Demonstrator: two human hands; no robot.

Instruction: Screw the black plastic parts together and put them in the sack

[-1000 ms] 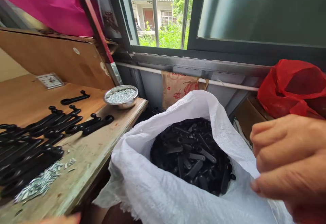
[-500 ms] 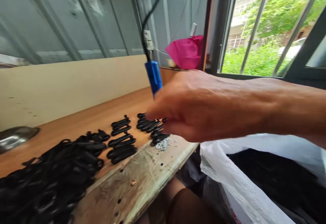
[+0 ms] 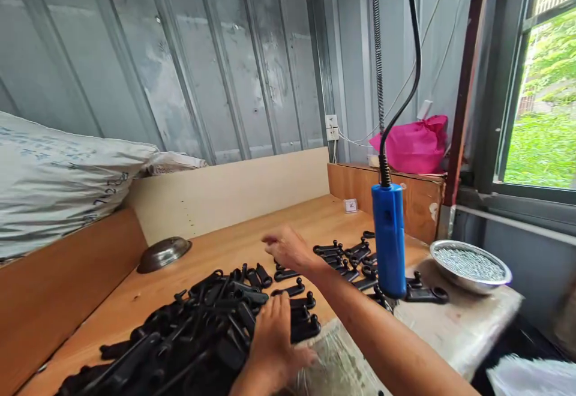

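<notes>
My left hand [image 3: 272, 336] lies at the right edge of a heap of black plastic parts [image 3: 193, 330], its thumb apart from the fingers and nothing visible in it. Beside its fingertips are several black arm-shaped parts with ball knobs [image 3: 306, 327], laid in a row. Farther back, my right hand [image 3: 290, 249] is stretched across the table over that row, fingers loosely apart and pointing left; I see no object in it. More such parts [image 3: 351, 261] lie in rows to its right. A blue electric screwdriver [image 3: 389, 240] hangs upright from a coiled spring, touched by neither hand.
A metal bowl of small screws [image 3: 470, 267] stands on the right end of the bench. An upturned metal bowl [image 3: 164, 254] rests at the back left. White sacks [image 3: 67, 174] lean at the left, a pink bag [image 3: 411, 144] sits on the back ledge.
The view has swung to the right and widened. My right hand has left the blue screwdriver, which hangs free, and is over the rows. My left hand has come into view.
</notes>
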